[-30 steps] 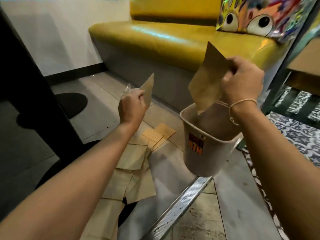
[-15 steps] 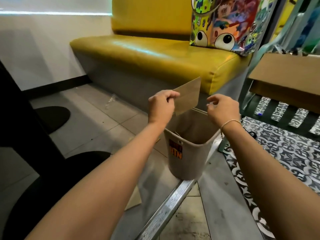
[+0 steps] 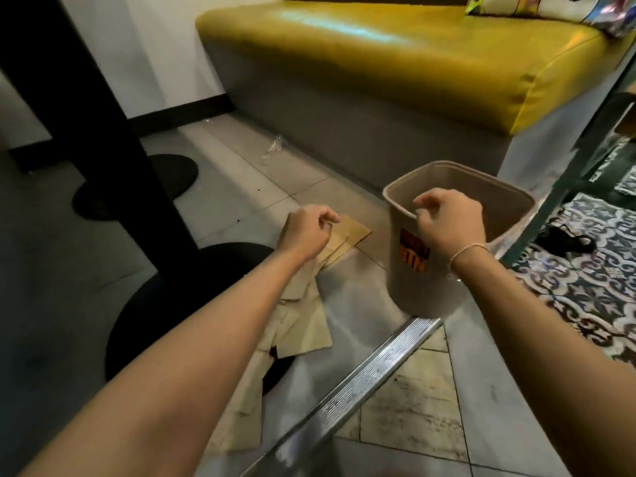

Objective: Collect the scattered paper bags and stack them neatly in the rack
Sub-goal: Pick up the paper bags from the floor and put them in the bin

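A café or diner seating area: yellow padded bench (image 3: 395, 56), round black table bases (image 3: 172, 304), patterned tile floor (image 3: 585, 287).

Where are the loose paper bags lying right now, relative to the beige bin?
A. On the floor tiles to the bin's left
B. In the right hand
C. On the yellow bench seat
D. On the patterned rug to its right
A: the paper bags lie spread on the floor left of the bin, under the left forearm, while the right hand holds nothing above the bin's rim.
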{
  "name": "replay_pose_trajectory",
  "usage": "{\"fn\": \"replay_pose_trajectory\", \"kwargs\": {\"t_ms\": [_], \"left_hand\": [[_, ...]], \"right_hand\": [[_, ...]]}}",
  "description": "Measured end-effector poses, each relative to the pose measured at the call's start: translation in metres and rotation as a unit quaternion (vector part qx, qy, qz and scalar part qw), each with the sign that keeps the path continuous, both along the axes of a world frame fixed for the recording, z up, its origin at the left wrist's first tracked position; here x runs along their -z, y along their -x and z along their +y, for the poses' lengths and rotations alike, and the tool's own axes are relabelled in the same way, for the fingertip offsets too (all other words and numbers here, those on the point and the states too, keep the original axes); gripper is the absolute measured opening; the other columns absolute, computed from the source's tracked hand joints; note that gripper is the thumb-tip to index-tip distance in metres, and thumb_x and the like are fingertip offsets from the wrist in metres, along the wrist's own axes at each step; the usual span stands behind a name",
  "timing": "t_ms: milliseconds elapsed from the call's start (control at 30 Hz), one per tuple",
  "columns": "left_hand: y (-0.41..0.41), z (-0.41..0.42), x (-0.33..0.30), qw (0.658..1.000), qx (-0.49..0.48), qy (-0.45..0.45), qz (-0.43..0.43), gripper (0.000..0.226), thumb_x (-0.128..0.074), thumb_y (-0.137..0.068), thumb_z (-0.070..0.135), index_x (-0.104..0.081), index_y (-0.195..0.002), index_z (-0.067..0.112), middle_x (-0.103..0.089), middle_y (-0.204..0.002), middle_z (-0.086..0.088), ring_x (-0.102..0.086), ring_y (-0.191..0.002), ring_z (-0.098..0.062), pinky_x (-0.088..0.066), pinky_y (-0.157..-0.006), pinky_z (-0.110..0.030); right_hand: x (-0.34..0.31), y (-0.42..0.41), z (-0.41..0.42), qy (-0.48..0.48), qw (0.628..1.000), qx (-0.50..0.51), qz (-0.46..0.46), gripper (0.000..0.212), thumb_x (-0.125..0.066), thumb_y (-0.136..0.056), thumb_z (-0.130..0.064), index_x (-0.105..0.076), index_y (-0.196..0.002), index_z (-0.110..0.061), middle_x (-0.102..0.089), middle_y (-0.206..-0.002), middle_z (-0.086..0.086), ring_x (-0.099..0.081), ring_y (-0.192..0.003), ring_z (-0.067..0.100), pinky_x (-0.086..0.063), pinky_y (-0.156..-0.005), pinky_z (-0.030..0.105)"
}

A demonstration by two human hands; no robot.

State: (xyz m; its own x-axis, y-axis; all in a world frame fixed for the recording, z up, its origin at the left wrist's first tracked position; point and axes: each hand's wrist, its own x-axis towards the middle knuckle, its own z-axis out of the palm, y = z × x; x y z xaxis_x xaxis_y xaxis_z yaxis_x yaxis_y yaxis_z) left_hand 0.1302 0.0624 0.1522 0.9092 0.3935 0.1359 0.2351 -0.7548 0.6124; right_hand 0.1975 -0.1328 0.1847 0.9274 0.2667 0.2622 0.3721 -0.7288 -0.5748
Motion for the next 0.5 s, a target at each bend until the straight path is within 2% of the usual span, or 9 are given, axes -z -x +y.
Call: {"fn": "replay_pose_trajectory", "kwargs": {"t_ms": [133, 233, 300, 433, 500], "left_hand": [[0.050, 0.051, 0.046, 0.988, -0.041, -0.002, 0.149, 0.029, -0.061, -0.087, 0.014, -0.064, -0.116, 0.013, -0.066, -0.114, -0.006, -0.059, -0.109, -0.019, -0.045, -0.092, -0.025], [0.093, 0.077, 0.089, 0.934, -0.049, -0.055, 0.351, 0.041, -0.064, -0.086, 0.022, -0.056, -0.125, 0.012, -0.059, -0.122, -0.007, -0.055, -0.114, -0.021, -0.045, -0.091, -0.027], [0.123, 0.085, 0.114, 0.892, -0.053, -0.086, 0.441, 0.046, -0.062, -0.087, 0.025, -0.051, -0.130, 0.011, -0.055, -0.127, -0.009, -0.054, -0.115, -0.024, -0.046, -0.090, -0.029], [0.162, 0.086, 0.154, 0.873, -0.112, -0.017, 0.474, 0.077, -0.065, -0.084, 0.041, -0.027, -0.145, 0.014, -0.044, -0.138, -0.012, -0.051, -0.118, -0.026, -0.046, -0.087, -0.028], [0.170, 0.078, 0.170, 0.868, -0.163, 0.014, 0.468, 0.091, -0.068, -0.078, 0.051, -0.022, -0.146, 0.011, -0.033, -0.145, -0.013, -0.044, -0.126, -0.028, -0.045, -0.095, -0.031]], "right_hand": [[0.049, 0.034, 0.048, 0.072, 0.989, -0.118, 0.058, 0.023, -0.053, -0.087, -0.013, -0.069, -0.103, -0.015, -0.068, -0.107, 0.009, -0.061, -0.102, 0.030, -0.049, -0.091, 0.037], [0.084, 0.060, 0.078, 0.172, 0.956, -0.214, 0.106, 0.025, -0.050, -0.090, -0.014, -0.067, -0.108, -0.015, -0.067, -0.111, 0.003, -0.060, -0.103, 0.025, -0.046, -0.088, 0.029], [0.105, 0.074, 0.092, 0.201, 0.935, -0.255, 0.142, 0.025, -0.050, -0.090, -0.013, -0.066, -0.109, -0.018, -0.066, -0.112, 0.001, -0.060, -0.103, 0.022, -0.045, -0.085, 0.026], [0.134, 0.086, 0.106, 0.223, 0.914, -0.275, 0.198, 0.028, -0.050, -0.087, -0.011, -0.065, -0.109, -0.021, -0.063, -0.115, 0.003, -0.059, -0.101, 0.021, -0.050, -0.087, 0.030], [0.140, 0.088, 0.110, 0.236, 0.911, -0.277, 0.195, 0.029, -0.049, -0.088, -0.011, -0.065, -0.110, -0.021, -0.062, -0.116, 0.003, -0.059, -0.103, 0.022, -0.049, -0.087, 0.029]]}}
